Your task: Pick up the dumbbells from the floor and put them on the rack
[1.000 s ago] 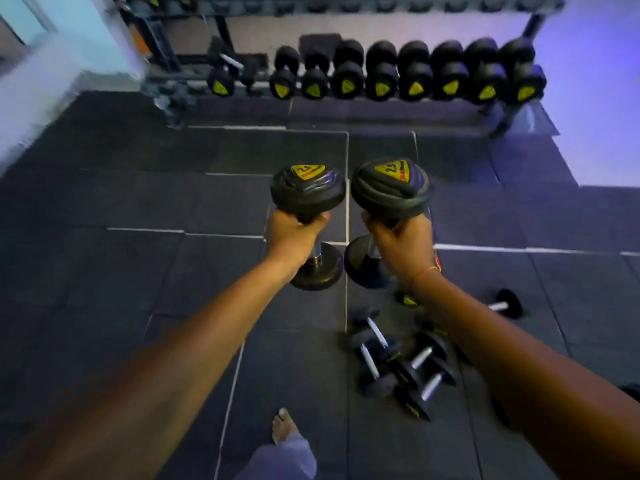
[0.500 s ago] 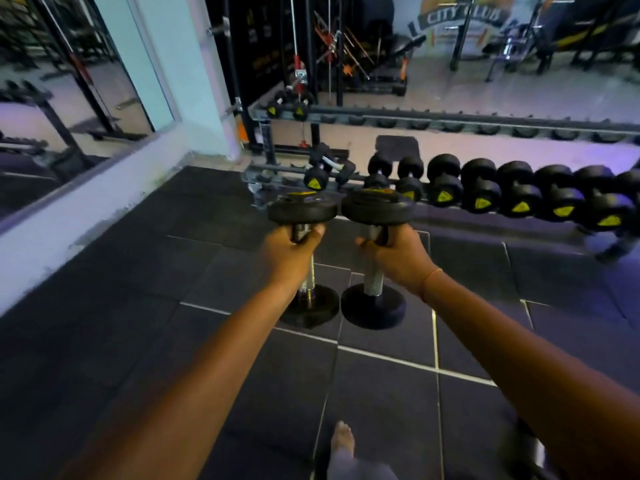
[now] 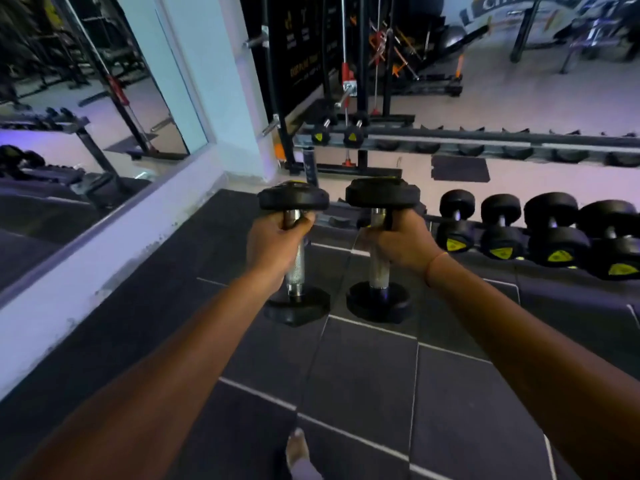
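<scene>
I hold two black dumbbells upright in front of me, each by its steel handle. My left hand [image 3: 275, 245] grips the left dumbbell [image 3: 294, 199] just under its top head. My right hand [image 3: 401, 242] is closed around the right dumbbell [image 3: 381, 192] in the same way. Both hang above the dark floor tiles. The dumbbell rack [image 3: 485, 142] runs across ahead: its upper rail carries two small dumbbells [image 3: 337, 135] at the left and empty cradles to the right. Its lower tier holds a row of larger black dumbbells [image 3: 550, 230] with yellow marks.
A low white wall with a mirror [image 3: 86, 109] runs along the left. A pale pillar [image 3: 221, 81] stands at the rack's left end, with a cable machine [image 3: 346, 64] behind it. My bare foot [image 3: 298, 448] shows at the bottom on the rubber floor [image 3: 346, 375].
The view has lifted from the floor and come closer to the rack. The loose dumbbells on the floor have gone out of sight. Both hands keep their hold on the two dumbbells.
</scene>
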`<state>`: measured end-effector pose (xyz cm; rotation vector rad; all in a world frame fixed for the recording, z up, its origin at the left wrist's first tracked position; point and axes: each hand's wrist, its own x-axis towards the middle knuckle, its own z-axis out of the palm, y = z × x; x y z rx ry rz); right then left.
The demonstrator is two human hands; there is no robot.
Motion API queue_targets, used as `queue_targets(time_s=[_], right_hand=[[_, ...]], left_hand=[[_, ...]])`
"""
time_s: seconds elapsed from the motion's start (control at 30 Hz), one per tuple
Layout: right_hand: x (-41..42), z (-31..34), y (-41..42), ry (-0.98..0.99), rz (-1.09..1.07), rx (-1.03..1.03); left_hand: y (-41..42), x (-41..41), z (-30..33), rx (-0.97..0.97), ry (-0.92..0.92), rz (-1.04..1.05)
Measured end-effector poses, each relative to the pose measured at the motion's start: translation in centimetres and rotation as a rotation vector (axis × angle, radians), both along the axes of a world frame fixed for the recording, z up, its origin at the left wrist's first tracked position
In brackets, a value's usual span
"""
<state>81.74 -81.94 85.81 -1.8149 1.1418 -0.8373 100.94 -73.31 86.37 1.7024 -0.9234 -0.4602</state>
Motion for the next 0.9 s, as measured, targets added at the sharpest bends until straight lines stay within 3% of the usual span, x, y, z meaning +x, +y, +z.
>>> queue_targets(time_s=[0.33, 0.67, 0.9], right_hand=[[10.6, -0.6, -29.0, 0.138, -0.193, -0.036], [6.9, -4.1, -63.0, 0.315, -0.343, 0.035], [6.1, -5.9, -82.8, 0.406, -0.329, 0.13]], left_hand=[[-34.6, 11.4, -0.8, 0.04, -0.11, -0.223], [-69.8, 8.2, -5.0, 0.118, -0.073, -0.318], [-88.9, 7.2, -6.5, 0.251, 0.065, -0.34]])
